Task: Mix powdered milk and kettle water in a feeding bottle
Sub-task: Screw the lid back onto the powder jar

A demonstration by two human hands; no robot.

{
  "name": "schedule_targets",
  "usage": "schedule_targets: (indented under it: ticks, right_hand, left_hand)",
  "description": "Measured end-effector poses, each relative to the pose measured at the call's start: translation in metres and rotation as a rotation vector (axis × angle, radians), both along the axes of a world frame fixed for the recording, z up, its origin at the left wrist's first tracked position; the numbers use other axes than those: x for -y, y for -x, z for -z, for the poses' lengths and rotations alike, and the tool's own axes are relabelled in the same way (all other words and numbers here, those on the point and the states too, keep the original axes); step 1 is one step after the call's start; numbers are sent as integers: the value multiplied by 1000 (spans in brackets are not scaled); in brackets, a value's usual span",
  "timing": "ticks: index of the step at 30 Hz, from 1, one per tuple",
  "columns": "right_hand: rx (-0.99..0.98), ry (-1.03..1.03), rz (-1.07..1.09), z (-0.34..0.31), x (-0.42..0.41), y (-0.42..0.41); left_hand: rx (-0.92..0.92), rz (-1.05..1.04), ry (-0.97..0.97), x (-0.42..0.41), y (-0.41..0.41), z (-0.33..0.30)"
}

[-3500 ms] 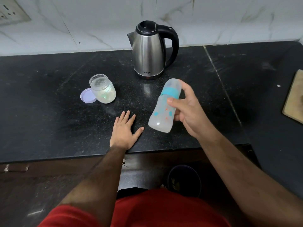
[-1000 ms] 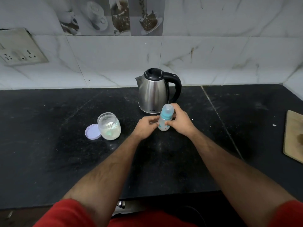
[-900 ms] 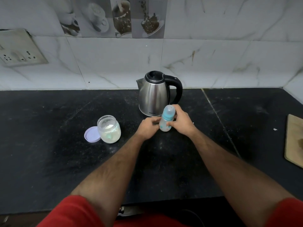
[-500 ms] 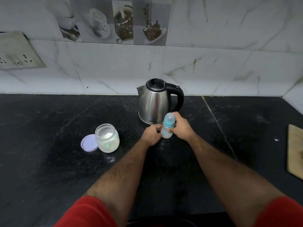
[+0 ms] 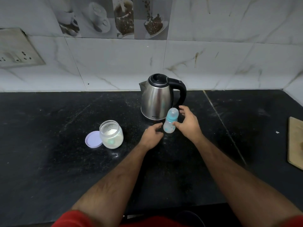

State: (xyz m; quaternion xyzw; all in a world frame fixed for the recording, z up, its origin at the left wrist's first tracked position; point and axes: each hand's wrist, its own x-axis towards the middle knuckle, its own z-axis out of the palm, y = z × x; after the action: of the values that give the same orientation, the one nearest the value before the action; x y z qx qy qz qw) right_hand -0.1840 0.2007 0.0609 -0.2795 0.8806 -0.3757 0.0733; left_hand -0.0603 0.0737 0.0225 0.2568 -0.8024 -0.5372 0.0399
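The feeding bottle point(image 5: 170, 122), pale with a teal collar and clear cap, stands upright on the black counter just in front of the steel kettle point(image 5: 158, 97). My right hand point(image 5: 188, 124) is spread beside it on the right, fingers loose and off the bottle, the thumb close to its lower body. Low on the bottle's left sits my left hand point(image 5: 151, 135), relaxed, fingertips near its base, holding nothing. An open glass jar of milk powder point(image 5: 111, 134) stands to the left, its lilac lid point(image 5: 93, 139) lying flat against it.
The black stone counter point(image 5: 49, 145) ends at a marble-tiled wall behind the kettle. A socket plate point(image 5: 15, 49) is on the wall at far left. A wooden board point(image 5: 296, 143) lies at the right edge.
Both hands gripped the standing bottle half a second ago; now they have let go and drawn slightly apart from it. The bottle stays upright by the kettle.
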Motion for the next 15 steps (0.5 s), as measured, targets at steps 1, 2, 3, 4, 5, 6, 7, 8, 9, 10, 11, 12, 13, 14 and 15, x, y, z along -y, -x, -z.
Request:
schedule_targets:
  ticks: [1,2,3,4,5,6,7,8,9,10,11,12,13,14,15]
  right_hand:
    - [-67,27,16,-2,-3,-8]
    - [-132,58,25,-2,-6,-16]
    - [-183,89,27,-2,-8,-25]
    - [-214,119,23,0,-10,-35]
    - [-228,142,14,2,-10,-44]
    - [-222,157,3,4,-10,-55]
    - [-199,166,-14,7,-9,-66]
    - [-172,177,-38,10,-7,-77]
    - [-150,190,-68,14,-5,-88]
    - [-126,197,-101,20,-3,-99]
    - [-94,190,-132,25,0,-110]
    - [-58,171,-160,32,4,-120]
    - [-24,148,-188,39,8,-130]
    - [7,131,-214,46,13,-139]
    - [37,116,-237,52,18,-148]
  left_hand:
    - [-15,-7,-8,-1,-7,2]
    - [-39,-15,-25,-1,-14,4]
    - [-61,-23,-45,-2,-22,6]
    - [-91,-32,-60,-2,-31,8]
    - [-110,-41,-66,-2,-41,10]
    - [-126,-50,-68,-2,-52,12]
    - [-138,-61,-72,-1,-64,14]
    - [-151,-74,-82,0,-76,15]
    - [-162,-88,-90,1,-89,17]
    - [-170,-100,-95,3,-102,20]
    - [-171,-117,-101,5,-115,22]
    - [-169,-138,-109,8,-127,25]
    - [-163,-166,-113,12,-139,28]
    - [-159,-195,-115,16,-150,31]
    - [-152,-224,-111,20,-161,33]
